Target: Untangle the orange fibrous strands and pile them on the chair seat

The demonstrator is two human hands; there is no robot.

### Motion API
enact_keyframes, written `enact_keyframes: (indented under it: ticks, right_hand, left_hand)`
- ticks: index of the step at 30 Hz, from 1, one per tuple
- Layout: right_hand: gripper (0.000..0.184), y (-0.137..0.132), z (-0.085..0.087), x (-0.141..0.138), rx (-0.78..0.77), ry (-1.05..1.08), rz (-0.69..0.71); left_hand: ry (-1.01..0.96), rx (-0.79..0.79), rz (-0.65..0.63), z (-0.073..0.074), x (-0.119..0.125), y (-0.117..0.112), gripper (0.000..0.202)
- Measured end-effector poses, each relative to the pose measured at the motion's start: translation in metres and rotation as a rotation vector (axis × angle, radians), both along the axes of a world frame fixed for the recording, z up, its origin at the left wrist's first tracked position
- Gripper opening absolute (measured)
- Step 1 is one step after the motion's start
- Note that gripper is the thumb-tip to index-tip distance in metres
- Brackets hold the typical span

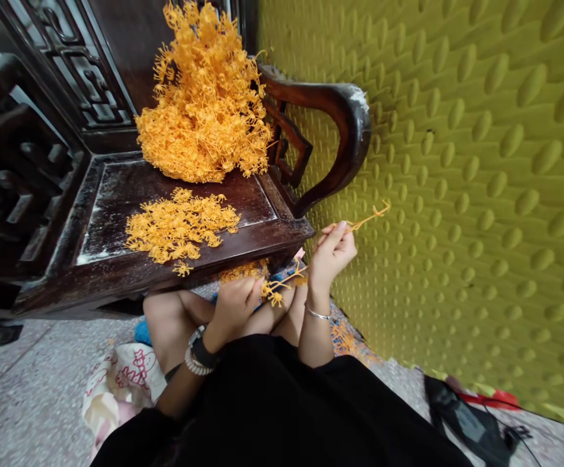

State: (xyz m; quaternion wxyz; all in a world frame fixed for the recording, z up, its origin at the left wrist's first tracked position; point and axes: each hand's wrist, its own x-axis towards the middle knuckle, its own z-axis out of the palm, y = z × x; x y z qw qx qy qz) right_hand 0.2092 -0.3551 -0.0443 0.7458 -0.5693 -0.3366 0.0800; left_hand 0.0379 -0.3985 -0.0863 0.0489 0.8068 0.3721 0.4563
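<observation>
My left hand [235,301] is closed above my lap around small orange plastic pieces [274,297], and a thin branched orange strand [286,280] sticks out to its right. Higher and further right, my right hand [333,253] pinches a thin orange plastic sprig [372,214] whose forked tip points up and away. On the dark wooden chair seat [111,194] lies a loose spread of orange spidery pieces [179,224]. Behind it rises a much larger heap of the same pieces [208,104]. The exact kind of these pieces cannot be made out.
A curved wooden armrest [344,130] juts out at the right of the seat. Beyond it stands a yellow-green padded wall [457,194]. More orange bits [347,340] lie low by the wall. A white printed bag [126,376] and a black bag [471,415] rest on the floor.
</observation>
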Motion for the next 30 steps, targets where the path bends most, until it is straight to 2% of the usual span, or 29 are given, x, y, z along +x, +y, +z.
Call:
enact_keyframes:
  ticks: [4,7,10,16,20,30]
  right_hand:
    - [0.041,-0.01,0.01,-0.01,0.064,0.011,-0.056]
    - [0.038,-0.018,0.021,-0.019,0.125,0.035,-0.08]
    - [0.037,-0.019,0.026,-0.022,0.172,0.046,-0.095]
    - [0.038,-0.01,0.019,-0.022,0.149,0.064,-0.058]
    - [0.038,-0.009,0.022,-0.026,0.191,0.066,-0.058]
    - [0.039,-0.016,0.034,-0.026,0.204,0.064,-0.062]
  left_hand:
    - [-0.07,0.06,-0.009,0.002,-0.006,-0.026,0.038]
    - [-0.091,0.085,0.012,0.003,-0.013,-0.036,0.036]
    - [-0.105,0.096,0.041,0.003,-0.016,-0.038,0.034]
    - [-0.122,0.079,0.13,0.003,-0.016,-0.032,0.037]
    - [-0.151,0.05,0.184,0.005,-0.017,-0.033,0.039]
    - [-0.204,-0.059,0.152,0.008,-0.019,-0.043,0.042]
